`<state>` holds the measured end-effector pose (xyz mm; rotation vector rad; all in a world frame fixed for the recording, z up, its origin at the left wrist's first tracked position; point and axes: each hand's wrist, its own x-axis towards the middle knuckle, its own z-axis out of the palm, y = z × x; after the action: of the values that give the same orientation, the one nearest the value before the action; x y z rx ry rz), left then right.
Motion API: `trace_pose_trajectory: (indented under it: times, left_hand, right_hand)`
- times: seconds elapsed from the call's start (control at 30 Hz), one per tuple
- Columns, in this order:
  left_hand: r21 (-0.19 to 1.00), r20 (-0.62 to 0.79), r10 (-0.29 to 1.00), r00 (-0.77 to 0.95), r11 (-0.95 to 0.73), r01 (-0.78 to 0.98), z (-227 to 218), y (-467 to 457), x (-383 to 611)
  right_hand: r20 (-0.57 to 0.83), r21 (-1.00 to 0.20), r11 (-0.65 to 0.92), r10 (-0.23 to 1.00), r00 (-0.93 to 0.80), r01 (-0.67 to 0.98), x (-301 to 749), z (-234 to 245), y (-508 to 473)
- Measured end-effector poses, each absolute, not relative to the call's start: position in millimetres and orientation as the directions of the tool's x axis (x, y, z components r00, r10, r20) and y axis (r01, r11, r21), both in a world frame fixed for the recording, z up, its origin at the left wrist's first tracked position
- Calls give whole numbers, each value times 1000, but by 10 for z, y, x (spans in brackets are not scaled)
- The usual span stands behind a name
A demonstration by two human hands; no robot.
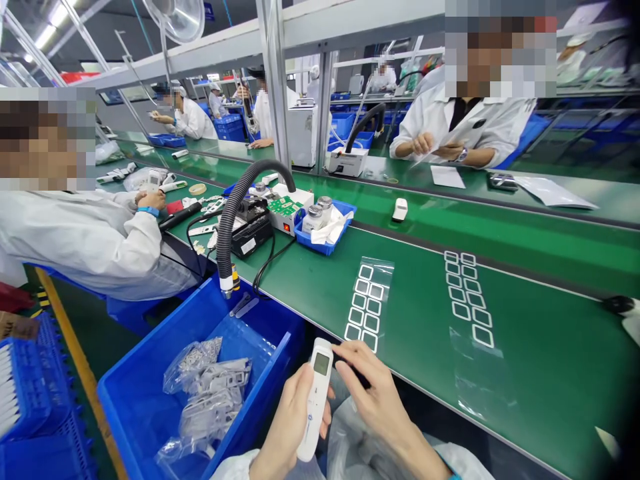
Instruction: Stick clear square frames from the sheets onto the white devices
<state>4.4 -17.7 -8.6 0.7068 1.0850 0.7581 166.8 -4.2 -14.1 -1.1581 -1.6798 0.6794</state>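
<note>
The left hand (287,420) firmly grasps a white handheld thermometer (316,400), screen up, beside a blue plastic bin (135,413); the right hand (380,403) is open, its fingers just beside the thermometer's top.

Just left of the left hand (290,427), a blue plastic bin (135,400) of bagged metal parts (205,393); ahead of the right hand (380,400), on a green bench (550,373), two clear strips of square white frames (367,303); farther ahead, a blue tray (320,243) with bottles (315,217).

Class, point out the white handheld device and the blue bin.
White handheld device (313,413): head view, body below the display.
Blue bin (133,400): head view, inner wall.
</note>
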Motion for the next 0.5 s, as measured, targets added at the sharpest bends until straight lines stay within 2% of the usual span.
trace_pose_trajectory:
  times: [0.1,0.17,0.23,0.33,0.5]
  left_hand:
    - [857,-452,814,366,510,-77,-41,-144,78]
    - [891,-414,808,420,453,7,-26,-115,105]
    - [904,-404,789,464,420,73,-25,-72,120]
    - [900,-416,715,563,411,143,-21,45,99]
    - [888,-420,444,791,379,259,104,353,81]
  right_hand:
    - [182,-960,189,982,-53,206,1728,-80,64]
    - [74,-988,85,993,-89,132,1771,-56,109]
    - [31,-991,45,994,-106,125,1830,-32,121]
    - [52,-972,85,987,-151,219,1982,61,85]
    - [6,-854,230,901,-433,466,2352,394,-44]
